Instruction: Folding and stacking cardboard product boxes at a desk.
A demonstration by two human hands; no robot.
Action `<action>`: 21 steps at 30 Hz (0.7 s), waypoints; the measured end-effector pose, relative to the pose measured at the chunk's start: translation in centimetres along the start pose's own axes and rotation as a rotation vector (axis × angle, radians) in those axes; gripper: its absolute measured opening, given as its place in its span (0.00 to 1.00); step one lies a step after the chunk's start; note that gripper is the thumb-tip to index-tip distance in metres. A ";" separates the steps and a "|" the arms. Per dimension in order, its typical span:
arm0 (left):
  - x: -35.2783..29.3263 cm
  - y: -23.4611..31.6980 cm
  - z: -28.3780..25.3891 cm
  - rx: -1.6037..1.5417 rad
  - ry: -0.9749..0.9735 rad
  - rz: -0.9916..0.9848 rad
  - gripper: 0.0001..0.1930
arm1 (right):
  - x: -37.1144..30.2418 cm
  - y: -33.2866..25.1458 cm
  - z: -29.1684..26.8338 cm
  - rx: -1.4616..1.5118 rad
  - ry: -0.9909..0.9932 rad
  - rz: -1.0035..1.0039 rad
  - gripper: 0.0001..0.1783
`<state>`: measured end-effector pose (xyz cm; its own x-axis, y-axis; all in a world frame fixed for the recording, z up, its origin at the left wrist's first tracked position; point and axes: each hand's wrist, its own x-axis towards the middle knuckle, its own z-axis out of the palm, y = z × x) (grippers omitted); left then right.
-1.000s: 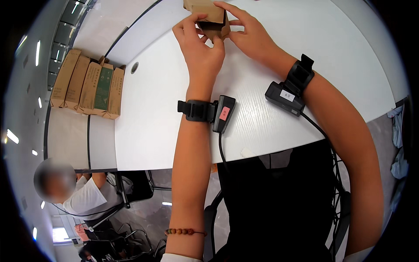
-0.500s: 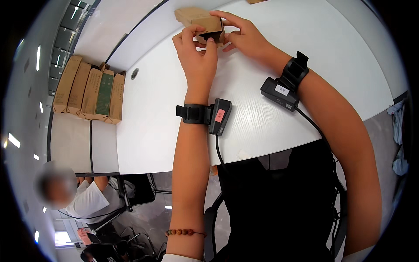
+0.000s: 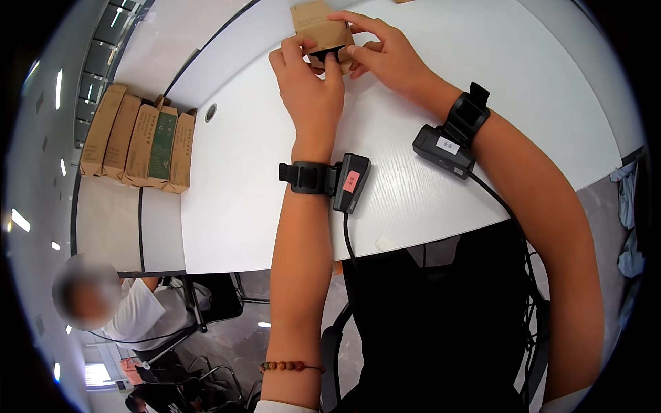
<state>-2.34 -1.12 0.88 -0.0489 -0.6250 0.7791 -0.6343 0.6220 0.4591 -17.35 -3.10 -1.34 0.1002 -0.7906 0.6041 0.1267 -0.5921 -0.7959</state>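
A small brown cardboard box (image 3: pixel 321 26) is held between both hands at the far side of the white desk. Its near end stands open and shows a dark inside. My left hand (image 3: pixel 308 76) grips the left side of that end, fingers bent over the edge and the thumb at the dark opening. From the right, my right hand (image 3: pixel 389 55) holds the box with its index finger along the upper face and its thumb near the opening's edge. What lies inside the box cannot be made out.
Several cardboard boxes (image 3: pixel 138 141), one with a green panel, stand in a row on the left partition. The white desk (image 3: pixel 413 206) has a round cable hole (image 3: pixel 211 112) at its left. A seated person (image 3: pixel 141 303) is at lower left. Cables hang from both wrist devices.
The box's far end has swung slightly right and up in the picture. My right thumb has moved up beside the opening, and my left thumb reaches a little further into it.
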 end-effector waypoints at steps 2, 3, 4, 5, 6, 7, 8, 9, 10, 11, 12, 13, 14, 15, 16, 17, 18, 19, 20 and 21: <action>0.1 -0.1 -0.1 0.003 -0.023 0.000 0.11 | 0.1 0.7 -0.4 -0.003 0.002 -0.036 0.29; 0.1 -0.2 -0.4 0.010 -0.046 -0.001 0.13 | 0.1 0.6 -0.3 -0.007 0.018 -0.004 0.29; 0.2 -0.4 -0.5 0.011 -0.045 -0.001 0.13 | 0.1 0.6 -0.3 -0.012 0.033 0.027 0.28; 0.2 -0.7 -0.5 -0.015 -0.055 0.002 0.14 | 0.1 0.6 -0.2 -0.011 0.033 0.027 0.28; 0.4 -0.5 -0.5 -0.044 -0.067 0.004 0.16 | 0.1 0.6 -0.2 -0.021 0.047 0.018 0.28; 0.3 -0.2 -0.4 -0.045 -0.068 0.004 0.16 | 0.0 0.5 -0.3 -0.031 0.061 0.009 0.28; 0.2 0.1 -0.3 -0.072 -0.055 -0.014 0.17 | 0.0 0.5 -0.4 -0.032 0.062 0.010 0.28; 0.1 0.6 -0.4 -0.096 -0.043 -0.032 0.17 | -0.1 0.3 -0.4 -0.067 0.083 0.035 0.28; 0.1 0.8 -0.6 -0.096 -0.043 -0.032 0.17 | -0.1 0.1 -0.4 -0.102 0.104 0.060 0.27; 0.0 0.9 -0.7 -0.220 -0.051 -0.043 0.18 | -0.3 -0.2 -0.4 -0.102 0.104 0.061 0.27; 0.0 0.9 -0.9 -0.345 -0.058 -0.052 0.20 | -0.4 -0.6 -0.4 -0.031 0.107 0.109 0.30; 0.1 0.5 -0.9 -0.345 -0.058 -0.052 0.20 | -0.4 -0.8 -0.3 0.041 0.110 0.157 0.33; 0.3 -0.2 -0.8 -0.327 -0.076 -0.049 0.19 | -0.4 -0.8 -0.3 0.041 0.110 0.157 0.33; 0.5 -0.4 -0.7 -0.309 -0.094 -0.048 0.19 | -0.4 -0.8 -0.2 0.044 0.113 0.140 0.32; 0.4 -0.4 -0.6 -0.309 -0.095 -0.048 0.19 | -0.4 -0.8 -0.2 0.048 0.116 0.123 0.32; 0.3 -0.3 -0.4 -0.292 -0.061 -0.065 0.17 | -0.4 -0.7 -0.2 0.048 0.117 0.124 0.32; 0.2 -0.3 -0.3 -0.275 -0.026 -0.080 0.15 | -0.5 -0.6 -0.2 0.044 0.110 0.095 0.32; 0.2 -0.4 -0.3 -0.275 -0.027 -0.080 0.15 | -0.5 -0.5 -0.1 0.039 0.104 0.066 0.32; 0.2 -0.7 -0.3 -0.230 -0.044 -0.055 0.11 | -0.5 -0.4 -0.1 0.039 0.105 0.067 0.32; 0.2 -0.7 -0.4 -0.184 -0.061 -0.030 0.08 | -0.5 -0.6 0.0 0.013 0.107 0.061 0.31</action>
<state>-1.63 -1.50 0.92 -0.0829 -0.6683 0.7393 -0.4848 0.6751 0.5560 -17.46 -2.36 -1.21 0.0021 -0.8377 0.5462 0.1362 -0.5408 -0.8300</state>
